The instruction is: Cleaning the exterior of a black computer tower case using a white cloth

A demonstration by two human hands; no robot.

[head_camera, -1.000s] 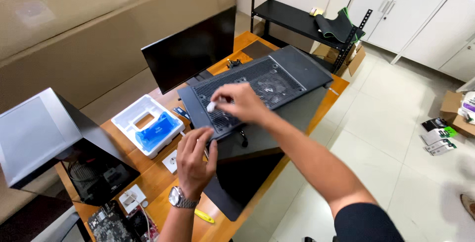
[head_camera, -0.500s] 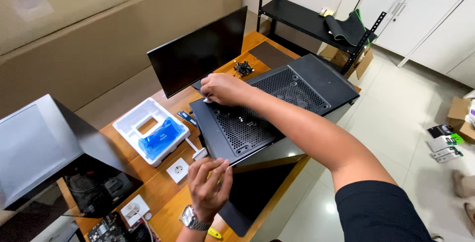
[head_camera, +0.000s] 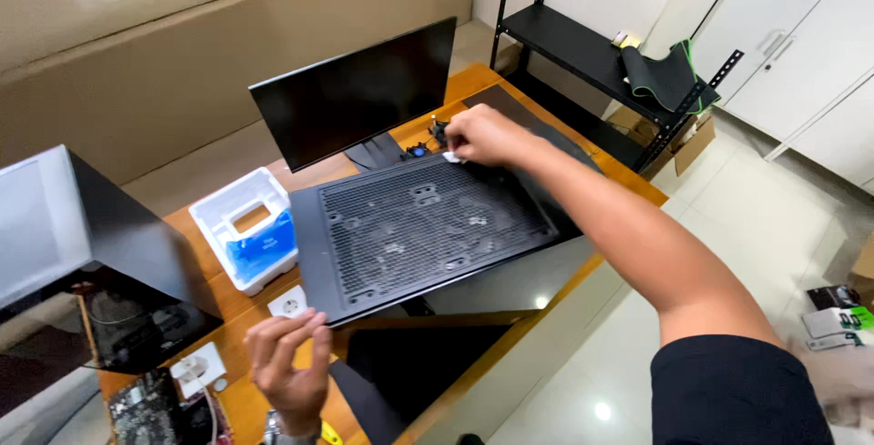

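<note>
A black perforated computer case panel (head_camera: 428,231) with fan mounts lies flat on the wooden desk (head_camera: 473,85). My right hand (head_camera: 481,136) reaches to the panel's far edge and pinches a small white object there. Near the panel's front left corner my left hand (head_camera: 287,359) hovers with its fingers apart, holding nothing. A small black part (head_camera: 437,131) sits on the desk just left of my right hand.
A black monitor (head_camera: 355,95) stands behind the panel. A white box with blue contents (head_camera: 248,236) lies to the left, by a black computer case (head_camera: 82,263). A black metal rack (head_camera: 592,54) stands past the desk. Boxes (head_camera: 838,318) lie on the tiled floor at right.
My right hand has moved from the middle of the panel to its far edge. My left hand has drawn back toward the near corner. The view has shifted.
</note>
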